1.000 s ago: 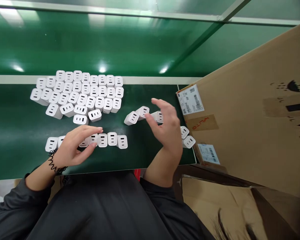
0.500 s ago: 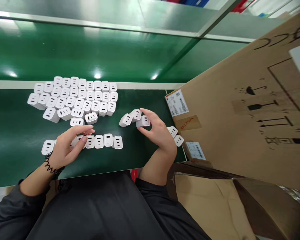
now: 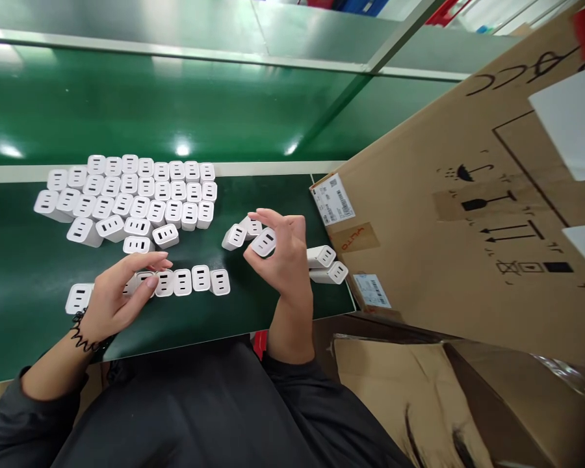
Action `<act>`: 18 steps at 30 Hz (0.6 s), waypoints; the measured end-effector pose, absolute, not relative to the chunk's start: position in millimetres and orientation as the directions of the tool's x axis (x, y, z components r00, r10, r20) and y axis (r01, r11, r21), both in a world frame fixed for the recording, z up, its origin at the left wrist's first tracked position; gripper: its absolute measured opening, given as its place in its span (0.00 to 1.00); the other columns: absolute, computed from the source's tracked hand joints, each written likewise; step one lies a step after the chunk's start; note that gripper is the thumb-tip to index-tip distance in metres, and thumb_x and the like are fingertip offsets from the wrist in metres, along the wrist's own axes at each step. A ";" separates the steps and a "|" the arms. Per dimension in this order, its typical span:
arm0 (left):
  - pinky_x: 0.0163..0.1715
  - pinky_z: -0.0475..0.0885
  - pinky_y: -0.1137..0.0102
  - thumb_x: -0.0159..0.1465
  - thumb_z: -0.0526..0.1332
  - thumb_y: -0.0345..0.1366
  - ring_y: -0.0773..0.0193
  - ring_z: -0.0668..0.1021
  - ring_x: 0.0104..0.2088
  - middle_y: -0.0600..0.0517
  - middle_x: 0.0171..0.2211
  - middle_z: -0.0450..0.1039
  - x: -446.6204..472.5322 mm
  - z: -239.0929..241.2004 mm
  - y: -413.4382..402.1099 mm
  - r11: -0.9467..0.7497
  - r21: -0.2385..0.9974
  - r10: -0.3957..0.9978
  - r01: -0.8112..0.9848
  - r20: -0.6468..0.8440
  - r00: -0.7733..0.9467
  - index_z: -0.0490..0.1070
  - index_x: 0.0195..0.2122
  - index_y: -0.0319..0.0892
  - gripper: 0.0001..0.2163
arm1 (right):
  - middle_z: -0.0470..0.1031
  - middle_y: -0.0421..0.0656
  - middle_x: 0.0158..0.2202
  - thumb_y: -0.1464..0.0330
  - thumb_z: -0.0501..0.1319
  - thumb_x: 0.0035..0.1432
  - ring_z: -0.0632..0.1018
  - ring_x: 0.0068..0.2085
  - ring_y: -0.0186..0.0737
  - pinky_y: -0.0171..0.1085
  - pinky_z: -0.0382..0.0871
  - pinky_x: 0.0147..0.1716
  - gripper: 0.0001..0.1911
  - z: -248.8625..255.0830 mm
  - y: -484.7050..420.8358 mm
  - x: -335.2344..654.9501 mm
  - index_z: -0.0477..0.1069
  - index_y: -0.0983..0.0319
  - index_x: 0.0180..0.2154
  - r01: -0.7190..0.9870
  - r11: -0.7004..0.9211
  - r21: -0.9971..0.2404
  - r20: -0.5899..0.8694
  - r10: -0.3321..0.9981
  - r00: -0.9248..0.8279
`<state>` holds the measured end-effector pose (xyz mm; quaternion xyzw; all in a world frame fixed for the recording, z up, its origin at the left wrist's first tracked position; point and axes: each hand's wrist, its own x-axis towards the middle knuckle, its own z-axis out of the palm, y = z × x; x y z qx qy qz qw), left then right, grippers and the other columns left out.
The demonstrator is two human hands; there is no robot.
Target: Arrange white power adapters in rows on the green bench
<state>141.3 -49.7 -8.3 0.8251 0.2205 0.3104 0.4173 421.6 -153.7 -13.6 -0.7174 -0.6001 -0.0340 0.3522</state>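
My right hand [image 3: 283, 257] is raised a little over the dark green mat [image 3: 24, 273], its fingers closed round a white charger block [image 3: 264, 242] with three slots. Two loose blocks [image 3: 234, 236] lie just left of it, and two more [image 3: 327, 264] lie at its right. My left hand [image 3: 114, 296] rests with curled fingers on the near row of blocks [image 3: 190, 281], covering part of it. What its fingers hold, if anything, is hidden. A coiled black band sits on that wrist.
A packed cluster of several white blocks [image 3: 131, 198] fills the mat's far left. A big tilted cardboard box [image 3: 468, 214] with labels stands at the right, its open flaps [image 3: 400, 390] below. A glossy green conveyor surface [image 3: 175, 104] lies beyond the mat.
My right hand came down on a loose block, closed on it and lifted it. The left hand stayed on the near row. The camera tilted a little rightward.
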 end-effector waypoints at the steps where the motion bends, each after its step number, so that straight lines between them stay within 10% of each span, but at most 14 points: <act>1: 0.48 0.76 0.67 0.67 0.58 0.28 0.63 0.80 0.46 0.50 0.46 0.78 141.2 -8.3 -49.8 -0.554 0.826 0.625 0.108 0.327 0.709 0.68 0.59 0.48 0.20 | 0.78 0.42 0.50 0.76 0.59 0.51 0.71 0.48 0.50 0.48 0.73 0.48 0.32 -14.7 -153.2 419.7 0.62 0.57 0.58 0.892 -0.032 -0.452 0.466 0.844 0.266; 18: 0.47 0.75 0.69 0.67 0.59 0.27 0.64 0.81 0.44 0.52 0.44 0.79 141.0 -6.6 -50.0 -0.571 0.809 0.611 0.140 0.305 0.730 0.67 0.59 0.50 0.20 | 0.76 0.43 0.50 0.68 0.63 0.59 0.73 0.45 0.46 0.45 0.74 0.43 0.24 -10.8 -150.5 410.1 0.64 0.54 0.56 0.765 0.209 -0.609 0.482 0.863 0.148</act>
